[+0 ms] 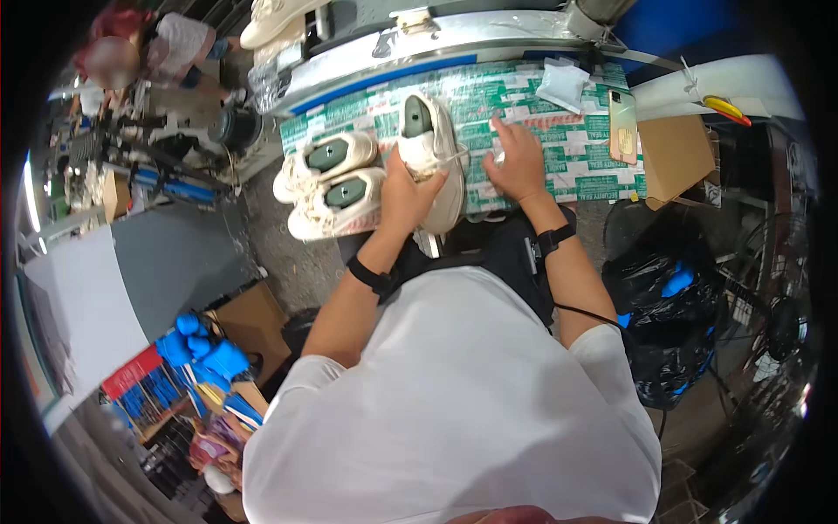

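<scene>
My left hand (407, 196) is closed on the side of a cream sneaker (448, 179), its thumb lying over the laces. A dark green insole with a small mark shows inside that sneaker. My right hand (521, 163) is just to the right, apart from the sneaker, with thumb and forefinger spread above the table. A pale patch shows between those fingers; I cannot make out whether it is a thing or the table's covering. Two more cream sneakers, one farther (353, 150) and one nearer (366, 189), lie side by side left of my left hand.
Green-and-white printed tape covers the table (572, 170). A white packet (562, 85) and a phone (622, 128) lie at its right. Behind runs a metal rail (349, 70). A cardboard box (672, 157) and black bags (663, 297) stand right. Other people (179, 44) are far left.
</scene>
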`<state>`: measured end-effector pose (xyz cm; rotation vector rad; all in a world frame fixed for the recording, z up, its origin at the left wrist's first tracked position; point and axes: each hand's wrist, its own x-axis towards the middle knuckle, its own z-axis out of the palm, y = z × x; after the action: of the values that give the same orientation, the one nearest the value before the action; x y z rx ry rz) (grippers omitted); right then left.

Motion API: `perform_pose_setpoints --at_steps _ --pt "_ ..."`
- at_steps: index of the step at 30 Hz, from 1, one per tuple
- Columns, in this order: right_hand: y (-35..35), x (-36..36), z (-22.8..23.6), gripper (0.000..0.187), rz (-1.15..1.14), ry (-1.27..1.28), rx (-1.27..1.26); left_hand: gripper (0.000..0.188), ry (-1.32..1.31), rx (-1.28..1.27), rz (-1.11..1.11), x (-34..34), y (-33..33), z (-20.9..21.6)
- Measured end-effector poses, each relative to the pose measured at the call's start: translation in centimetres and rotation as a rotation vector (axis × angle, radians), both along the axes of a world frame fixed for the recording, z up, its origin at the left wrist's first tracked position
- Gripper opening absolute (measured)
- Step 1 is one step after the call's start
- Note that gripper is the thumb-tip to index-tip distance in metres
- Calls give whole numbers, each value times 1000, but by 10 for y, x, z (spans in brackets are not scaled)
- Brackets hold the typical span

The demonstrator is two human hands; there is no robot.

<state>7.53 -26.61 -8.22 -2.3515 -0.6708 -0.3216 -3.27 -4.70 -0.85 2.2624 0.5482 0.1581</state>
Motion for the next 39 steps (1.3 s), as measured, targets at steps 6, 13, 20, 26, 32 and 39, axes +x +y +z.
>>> perform_pose_setpoints --at_steps 6,13,20,26,32,39 --pt "-7 -26 14 83 -162 249 59 72 293 -159 -245 -11 56 24" --pt "4 -94 52 69 -43 495 244 37 124 -956 -31 3 107 50" --pt "64 -99 101 72 300 77 78 59 -348 258 -269 60 119 36" --pt "85 -93 96 77 399 -77 -193 65 56 -7 -672 73 113 37" --pt "89 -102 105 64 329 65 -69 58 -20 63 -679 78 114 29" --pt "97 -132 128 55 680 826 289 53 66 -54 -598 78 109 33"
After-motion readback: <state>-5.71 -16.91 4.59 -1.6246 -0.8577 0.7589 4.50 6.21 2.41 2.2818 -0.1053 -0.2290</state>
